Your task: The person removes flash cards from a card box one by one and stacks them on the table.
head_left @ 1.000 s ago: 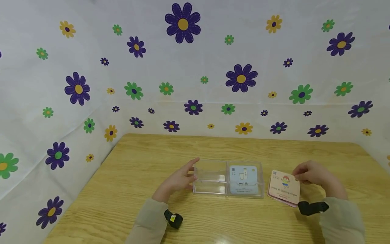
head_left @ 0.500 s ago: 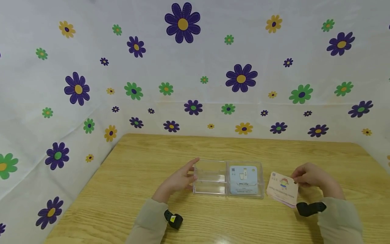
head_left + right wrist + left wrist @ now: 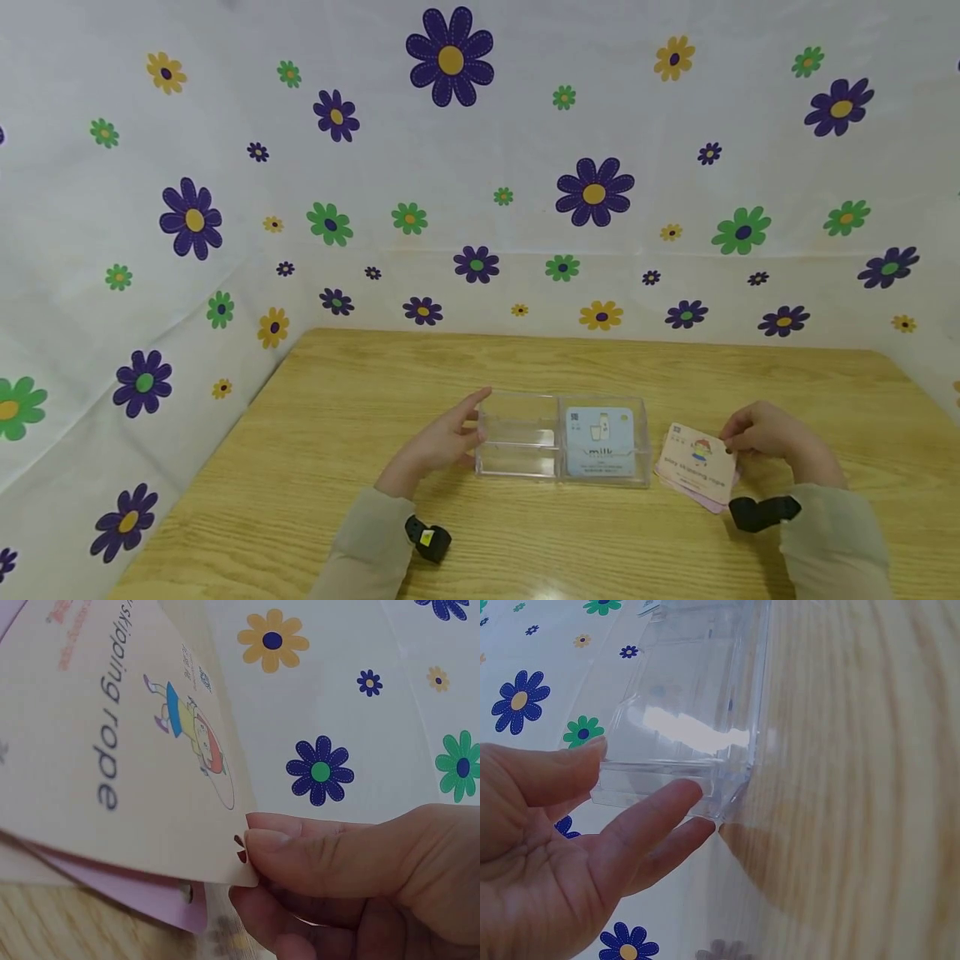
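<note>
My left hand point(image 3: 438, 450) touches the left end of a clear plastic box point(image 3: 517, 477), its fingers fairly straight against the wall. In the left wrist view, the thumb point(image 3: 562, 772) lies at one edge of that end and the fingers at the other. The box has two compartments; the right one holds a light-blue "milk" card point(image 3: 600, 442). To the right of the box, my right hand point(image 3: 772, 437) pinches the corner of a peach "play skipping rope" card point(image 3: 697, 467) between thumb and fingers. Beneath it, a pink card point(image 3: 150, 892) sticks out.
A wooden table point(image 3: 570, 550) carries the box and cards. White cloth with purple, green and yellow flowers point(image 3: 450, 60) hangs behind it and along the left side. Black wrist cameras point(image 3: 761, 512) are strapped at both cuffs.
The right hand and the skipping rope card have shifted slightly left and down, and the cards beneath now fan out a little. The left hand and box stay in place.
</note>
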Motion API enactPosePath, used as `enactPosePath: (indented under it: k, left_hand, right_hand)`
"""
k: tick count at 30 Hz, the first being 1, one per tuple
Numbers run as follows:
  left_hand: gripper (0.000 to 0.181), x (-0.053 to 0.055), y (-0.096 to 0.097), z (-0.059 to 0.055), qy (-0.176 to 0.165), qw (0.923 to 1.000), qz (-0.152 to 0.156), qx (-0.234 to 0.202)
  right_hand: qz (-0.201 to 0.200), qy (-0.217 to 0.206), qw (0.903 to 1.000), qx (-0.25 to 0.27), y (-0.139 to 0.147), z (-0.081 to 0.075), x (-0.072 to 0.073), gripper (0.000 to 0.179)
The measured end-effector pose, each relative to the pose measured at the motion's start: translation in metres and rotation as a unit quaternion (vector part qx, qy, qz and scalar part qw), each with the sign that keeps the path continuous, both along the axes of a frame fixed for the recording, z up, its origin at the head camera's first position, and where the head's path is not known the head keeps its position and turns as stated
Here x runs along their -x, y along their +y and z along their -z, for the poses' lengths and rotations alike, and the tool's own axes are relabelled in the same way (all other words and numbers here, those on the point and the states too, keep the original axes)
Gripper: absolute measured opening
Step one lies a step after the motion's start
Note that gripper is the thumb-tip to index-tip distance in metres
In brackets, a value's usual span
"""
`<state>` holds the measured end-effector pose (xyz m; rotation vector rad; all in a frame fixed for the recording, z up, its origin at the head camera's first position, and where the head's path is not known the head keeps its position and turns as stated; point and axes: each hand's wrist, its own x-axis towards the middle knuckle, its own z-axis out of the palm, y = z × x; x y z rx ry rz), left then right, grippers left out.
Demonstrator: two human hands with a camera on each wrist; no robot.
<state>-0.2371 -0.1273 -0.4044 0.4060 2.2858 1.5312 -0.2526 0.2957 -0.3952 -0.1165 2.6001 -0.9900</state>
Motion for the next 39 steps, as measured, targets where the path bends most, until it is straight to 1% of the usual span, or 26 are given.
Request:
enactPosePath:
  k: [5, 9, 13, 18, 20, 26, 29, 31, 33, 36, 39]
  left_hand:
    - [0.058, 0.001, 0.000, 0.001, -0.002, 1.0000, 0.002, 0.000]
    - [0.058, 0.001, 0.000, 0.002, -0.003, 1.0000, 0.001, 0.000]
    - [0.058, 0.001, 0.000, 0.002, -0.004, 1.0000, -0.002, 0.006]
    - [0.058, 0.001, 0.000, 0.002, -0.003, 0.9999, -0.005, 0.011]
    - [0.058, 0.000, 0.000, 0.002, -0.003, 0.9999, -0.005, 0.010]
    - [0.058, -0.001, 0.000, 0.002, -0.002, 1.0000, -0.002, 0.004]
    - [0.058, 0.000, 0.000, 0.002, -0.001, 1.0000, -0.002, 0.004]
    - [0.058, 0.000, 0.000, 0.002, 0.000, 1.0000, -0.002, 0.005]
    - [0.058, 0.000, 0.000, 0.002, 0.002, 1.0000, -0.003, 0.006]
    - [0.058, 0.000, 0.000, 0.002, 0.002, 1.0000, -0.003, 0.007]
    - [0.058, 0.001, 0.000, 0.002, 0.004, 1.0000, -0.001, 0.009]
  right_hand:
    - [-0.002, -0.011, 0.9999, -0.002, -0.001, -0.002, -0.002, 0.006]
    - [-0.004, -0.015, 0.9998, -0.014, -0.001, -0.003, -0.003, 0.005]
    - [-0.006, -0.027, 0.9994, -0.019, 0.001, -0.001, -0.003, 0.004]
    - [-0.025, -0.043, 0.9985, -0.021, 0.005, 0.002, 0.000, 0.005]
    - [-0.031, -0.048, 0.9981, -0.025, 0.005, 0.001, -0.002, 0.005]
    - [-0.026, -0.047, 0.9979, -0.037, 0.000, -0.001, -0.006, 0.005]
    - [-0.025, -0.031, 0.9982, -0.045, 0.000, -0.004, -0.006, 0.004]
    - [-0.030, -0.009, 0.9981, -0.054, -0.002, -0.007, -0.005, 0.004]
    - [-0.039, 0.020, 0.9967, -0.068, -0.004, -0.011, -0.004, 0.007]
    - [-0.059, 0.045, 0.9921, -0.101, -0.012, -0.016, -0.004, 0.024]
    - [-0.084, 0.049, 0.9870, -0.128, -0.026, -0.018, -0.005, 0.042]
